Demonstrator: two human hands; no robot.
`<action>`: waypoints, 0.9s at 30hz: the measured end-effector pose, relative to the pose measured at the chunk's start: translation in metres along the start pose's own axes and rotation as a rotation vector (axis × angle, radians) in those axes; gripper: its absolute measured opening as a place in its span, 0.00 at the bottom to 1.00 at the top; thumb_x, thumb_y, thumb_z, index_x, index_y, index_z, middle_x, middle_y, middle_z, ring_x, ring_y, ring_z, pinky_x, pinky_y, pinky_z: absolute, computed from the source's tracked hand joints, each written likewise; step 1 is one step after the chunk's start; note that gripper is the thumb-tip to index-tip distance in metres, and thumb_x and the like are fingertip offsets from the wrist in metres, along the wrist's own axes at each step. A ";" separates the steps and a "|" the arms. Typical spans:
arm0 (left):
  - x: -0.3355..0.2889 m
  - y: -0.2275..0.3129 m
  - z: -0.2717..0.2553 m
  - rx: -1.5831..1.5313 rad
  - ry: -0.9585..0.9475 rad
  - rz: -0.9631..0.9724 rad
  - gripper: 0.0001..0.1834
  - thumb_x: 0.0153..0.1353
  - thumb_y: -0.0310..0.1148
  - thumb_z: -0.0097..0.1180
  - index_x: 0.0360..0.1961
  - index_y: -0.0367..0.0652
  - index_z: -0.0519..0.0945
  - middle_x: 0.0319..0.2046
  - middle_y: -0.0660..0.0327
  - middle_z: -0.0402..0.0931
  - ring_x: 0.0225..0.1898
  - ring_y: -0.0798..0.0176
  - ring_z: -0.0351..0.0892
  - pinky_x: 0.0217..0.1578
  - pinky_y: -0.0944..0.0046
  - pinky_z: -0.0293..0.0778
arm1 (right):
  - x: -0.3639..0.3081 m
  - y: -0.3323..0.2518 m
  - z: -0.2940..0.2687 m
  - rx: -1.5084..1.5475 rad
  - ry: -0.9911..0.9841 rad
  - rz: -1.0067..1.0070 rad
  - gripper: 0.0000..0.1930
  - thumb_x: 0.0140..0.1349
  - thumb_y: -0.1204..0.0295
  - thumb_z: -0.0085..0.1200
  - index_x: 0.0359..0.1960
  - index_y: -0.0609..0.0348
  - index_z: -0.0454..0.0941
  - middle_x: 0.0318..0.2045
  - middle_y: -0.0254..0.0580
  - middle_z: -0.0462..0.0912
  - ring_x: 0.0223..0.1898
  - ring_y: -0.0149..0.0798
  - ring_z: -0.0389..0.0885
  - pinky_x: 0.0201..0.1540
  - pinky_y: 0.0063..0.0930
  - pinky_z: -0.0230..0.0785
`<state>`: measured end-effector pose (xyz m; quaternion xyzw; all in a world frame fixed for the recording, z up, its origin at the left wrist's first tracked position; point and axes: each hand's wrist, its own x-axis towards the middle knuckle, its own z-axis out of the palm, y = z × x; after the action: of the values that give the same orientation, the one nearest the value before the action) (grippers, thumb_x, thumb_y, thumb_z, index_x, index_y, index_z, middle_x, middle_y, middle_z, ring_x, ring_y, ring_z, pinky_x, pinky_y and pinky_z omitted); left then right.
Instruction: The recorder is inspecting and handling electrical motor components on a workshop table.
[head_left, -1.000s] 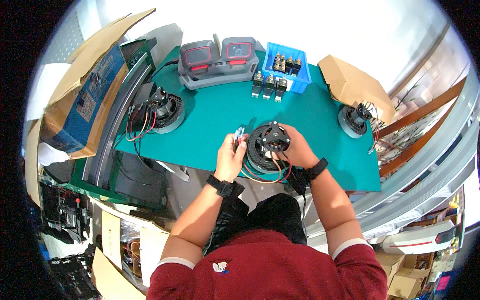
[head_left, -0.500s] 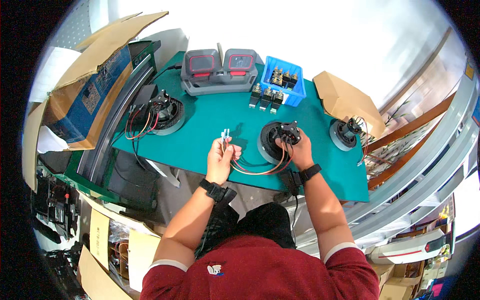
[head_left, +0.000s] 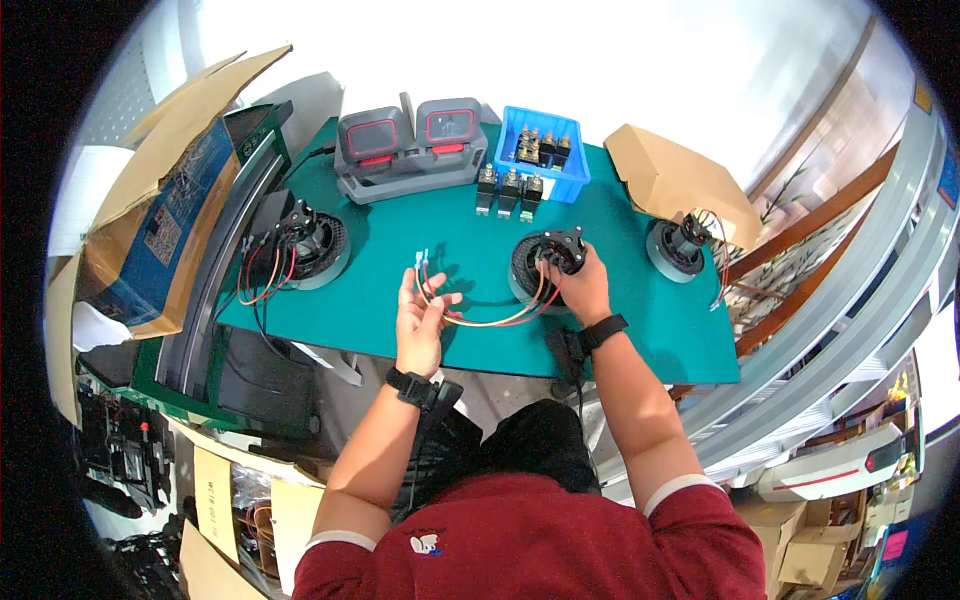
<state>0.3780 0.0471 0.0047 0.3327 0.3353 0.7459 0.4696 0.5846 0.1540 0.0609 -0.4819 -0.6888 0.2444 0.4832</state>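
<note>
My right hand [head_left: 585,290] grips the black motor on a round wheel-like base [head_left: 528,268] near the table's front edge. Red, black and tan wires [head_left: 500,323] run from this motor in a loop to my left hand [head_left: 422,325]. There the wires lie loosely between thumb and fingers, with the fingers partly spread. The wire ends, with pale connectors [head_left: 422,258], point up above the fingertips. A similar motor with wires [head_left: 325,255] stands at the left of the table, and another motor [head_left: 676,252] stands at the right.
The green table [head_left: 400,230] bears a grey two-bay charger-like unit [head_left: 410,178] at the back. Beside it is a blue bin [head_left: 570,188] of black relay-like parts, with three such parts [head_left: 509,192] in front. A cardboard piece [head_left: 680,185] lies back right; a cardboard box [head_left: 160,250] stands left.
My left hand's fingers have loosened and spread around the wires, and the connector ends have moved slightly away from me. My right hand still grips the motor. The whole view has shifted a little.
</note>
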 end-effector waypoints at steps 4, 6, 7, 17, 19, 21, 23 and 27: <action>0.000 0.000 0.002 -0.011 0.019 0.012 0.31 0.62 0.24 0.44 0.65 0.43 0.48 0.58 0.56 0.61 0.48 0.60 0.72 0.42 0.63 0.72 | 0.000 0.017 -0.003 0.043 -0.006 -0.053 0.28 0.41 0.66 0.68 0.43 0.67 0.72 0.34 0.50 0.81 0.37 0.47 0.80 0.42 0.33 0.70; 0.000 -0.001 0.005 0.049 0.081 0.074 0.31 0.62 0.25 0.45 0.65 0.42 0.49 0.59 0.55 0.59 0.50 0.60 0.70 0.44 0.62 0.71 | -0.005 0.025 -0.006 -0.058 -0.013 -0.072 0.35 0.41 0.65 0.67 0.50 0.69 0.66 0.38 0.54 0.79 0.41 0.50 0.78 0.46 0.36 0.68; 0.001 -0.003 0.003 0.075 0.105 0.079 0.30 0.62 0.26 0.46 0.64 0.41 0.51 0.61 0.54 0.56 0.54 0.60 0.66 0.49 0.62 0.68 | -0.008 0.025 -0.007 -0.057 -0.005 -0.067 0.35 0.41 0.65 0.67 0.50 0.69 0.66 0.38 0.54 0.79 0.41 0.50 0.78 0.46 0.36 0.68; -0.004 0.000 0.001 0.160 0.044 0.102 0.26 0.61 0.26 0.47 0.60 0.39 0.59 0.62 0.56 0.55 0.62 0.57 0.56 0.57 0.60 0.57 | -0.067 0.007 -0.028 -0.203 -0.127 0.020 0.42 0.47 0.63 0.61 0.61 0.64 0.53 0.56 0.58 0.64 0.57 0.56 0.58 0.60 0.44 0.51; -0.005 0.000 0.004 0.210 0.041 0.140 0.24 0.62 0.28 0.47 0.59 0.39 0.61 0.60 0.55 0.58 0.61 0.56 0.57 0.56 0.61 0.58 | -0.083 0.004 -0.035 -0.168 -0.135 0.002 0.41 0.48 0.63 0.61 0.61 0.64 0.53 0.57 0.57 0.63 0.58 0.56 0.58 0.60 0.42 0.52; -0.006 0.001 0.003 0.197 0.024 0.137 0.23 0.61 0.26 0.47 0.59 0.38 0.61 0.60 0.54 0.58 0.61 0.57 0.57 0.57 0.61 0.58 | -0.094 -0.015 -0.047 -0.059 -0.182 0.055 0.35 0.49 0.67 0.59 0.59 0.63 0.58 0.56 0.53 0.67 0.58 0.51 0.62 0.59 0.39 0.55; -0.004 -0.002 0.001 0.180 0.004 0.131 0.23 0.61 0.24 0.46 0.58 0.37 0.61 0.60 0.53 0.58 0.62 0.57 0.57 0.57 0.61 0.58 | -0.095 -0.016 -0.056 0.065 -0.116 0.106 0.33 0.50 0.68 0.59 0.57 0.63 0.61 0.54 0.51 0.70 0.56 0.49 0.65 0.58 0.38 0.56; -0.005 0.001 0.003 0.317 -0.042 0.132 0.20 0.62 0.25 0.45 0.56 0.37 0.64 0.56 0.54 0.64 0.58 0.59 0.62 0.54 0.62 0.61 | -0.079 0.010 -0.057 0.056 0.092 0.036 0.26 0.52 0.71 0.57 0.54 0.62 0.66 0.48 0.47 0.75 0.51 0.46 0.70 0.56 0.37 0.59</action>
<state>0.3818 0.0422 0.0065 0.4394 0.4164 0.7058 0.3679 0.6453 0.0796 0.0427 -0.4913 -0.6502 0.2497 0.5230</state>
